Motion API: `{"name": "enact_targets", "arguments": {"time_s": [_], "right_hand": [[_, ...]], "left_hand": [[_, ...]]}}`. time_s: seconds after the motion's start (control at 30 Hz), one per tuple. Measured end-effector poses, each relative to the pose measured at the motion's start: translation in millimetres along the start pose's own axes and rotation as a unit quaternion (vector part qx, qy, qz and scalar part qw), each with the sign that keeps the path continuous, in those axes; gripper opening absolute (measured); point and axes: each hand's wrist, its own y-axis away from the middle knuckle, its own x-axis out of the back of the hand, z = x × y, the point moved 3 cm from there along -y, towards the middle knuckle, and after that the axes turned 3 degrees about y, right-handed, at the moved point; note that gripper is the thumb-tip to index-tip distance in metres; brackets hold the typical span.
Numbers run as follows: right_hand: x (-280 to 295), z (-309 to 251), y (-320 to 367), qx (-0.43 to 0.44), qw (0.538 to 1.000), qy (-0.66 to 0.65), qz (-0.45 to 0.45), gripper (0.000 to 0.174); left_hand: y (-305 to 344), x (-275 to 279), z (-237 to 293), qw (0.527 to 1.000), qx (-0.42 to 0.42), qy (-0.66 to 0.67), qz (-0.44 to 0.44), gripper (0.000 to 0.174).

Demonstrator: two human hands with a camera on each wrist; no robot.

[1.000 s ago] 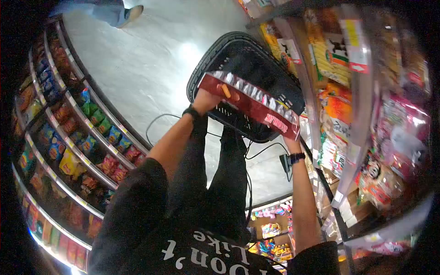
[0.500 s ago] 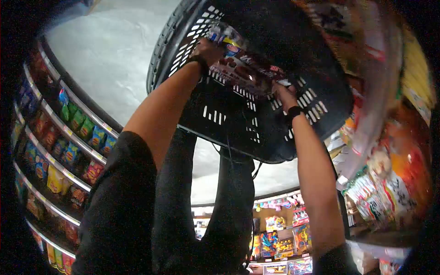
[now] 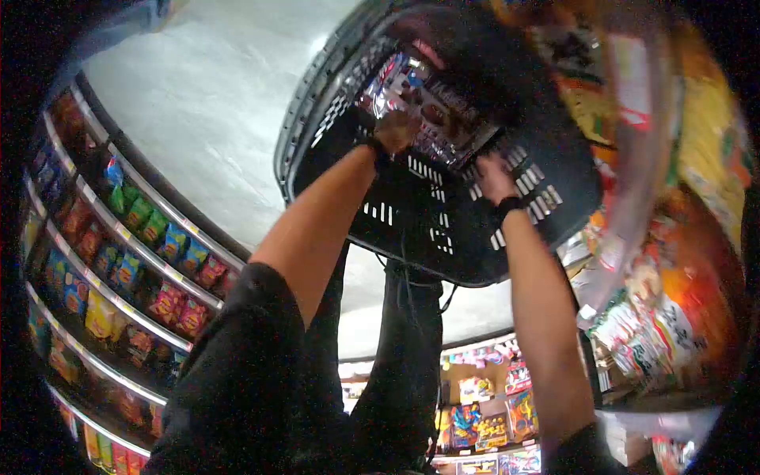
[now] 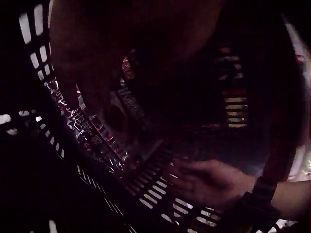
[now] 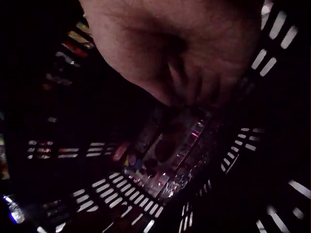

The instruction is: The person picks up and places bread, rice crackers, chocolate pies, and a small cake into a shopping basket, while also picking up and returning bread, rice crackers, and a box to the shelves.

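Black basket (image 3: 546, 119) below the wearer, seen from above, its slotted walls close round both arms. Inside, low down and towards the left wall, lies a printed package (image 3: 447, 119), dark and shiny; poor light in both wrist views, so whether it sits fully flat cannot be told. Left hand (image 3: 396, 133) is at the package's near edge, over part of its face; its fingers are lost in shadow and blur — grip or mere touch, cannot tell, nor how far they are bent. Right hand (image 3: 496, 178) is just beside the package's other end, fingers (image 4: 184, 183) loosely extended, not wrapped round anything; contact at the tips unclear. Snack bags (image 3: 138, 210) fill shelves to the left, bagged goods (image 3: 673, 332) stand close on the right. Risks, as judged: a tug from one side only could skew the package and wedge its corner against the wall; hard pressing could crease the wrapper or crush what it holds; a fingertip or wristband (image 3: 507, 207) could snag in the slots — likeliest if a hand pulls out fast along the wall
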Motion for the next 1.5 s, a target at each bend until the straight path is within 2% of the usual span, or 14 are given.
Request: {"name": "enact_targets", "arguments": {"time_s": [0.03,0.1,0.13,0.27,0.5,0.73,0.77,0.83,0.9,0.93,0.97,1.27,1.4,1.5], "right_hand": [[6.7,4.9,19.5,-0.002,1.0,-0.009,-0.017,0.008],[-4.1,0.3,84.4,0.001,0.998,-0.041,-0.054,0.008],[-27.9,-30.3,139.8,0.143,0.966,0.214,0.005,0.014],[-60.3,-58.8,285.2,0.036,0.995,0.094,-0.006,0.047],[-94.5,-62.7,479.9,0.19,0.865,0.432,-0.173,0.061],[-16.8,75.1,548.6,0.126,0.911,0.392,0.033,0.069],[-1.9,134.8,509.8,0.37,0.74,0.562,-0.018,0.039],[6.5,189.4,517.4,0.217,0.901,0.377,0.001,0.033],[17.9,253.4,515.0,0.513,0.783,0.352,-0.013,0.04],[-0.7,238.3,542.7,0.225,0.871,0.437,0.012,0.05],[-4.5,248.2,557.1,0.171,0.904,0.391,0.009,0.048],[47.7,276.8,552.9,0.191,0.974,0.011,0.122,0.029],[131.0,206.0,576.9,0.346,0.911,-0.061,0.217,0.026],[195.4,101.9,687.3,0.535,0.735,0.001,0.417,0.014]], "left_hand": [[7.9,-13.7,4.4,0.985,-0.063,-0.157,0.032,0.024],[-15.9,105.6,108.2,0.949,0.252,0.168,-0.089,0.027],[-25.4,170.0,165.8,0.87,0.409,0.261,-0.084,0.03],[11.2,262.1,212.7,0.91,0.297,0.278,-0.08,0.031],[45.2,468.3,313.7,0.874,0.346,0.337,0.051,0.029],[112.8,523.8,282.8,0.816,0.443,0.366,0.066,0.036],[111.7,520.4,295.3,0.795,0.493,0.349,0.052,0.039],[97.0,508.7,319.5,0.796,0.512,0.324,-0.011,0.042],[68.0,493.2,353.4,0.827,0.469,0.306,-0.035,0.042],[67.2,486.2,371.3,0.838,0.455,0.297,-0.043,0.042],[57.3,475.7,400.8,0.846,0.43,0.314,-0.039,0.04],[-5.9,414.2,612.8,0.894,0.191,0.363,-0.18,0.024],[-32.1,450.2,749.3,0.909,0.088,0.386,-0.132,0.027],[-65.7,482.8,839.6,0.918,-0.067,0.368,-0.134,0.029]]}}
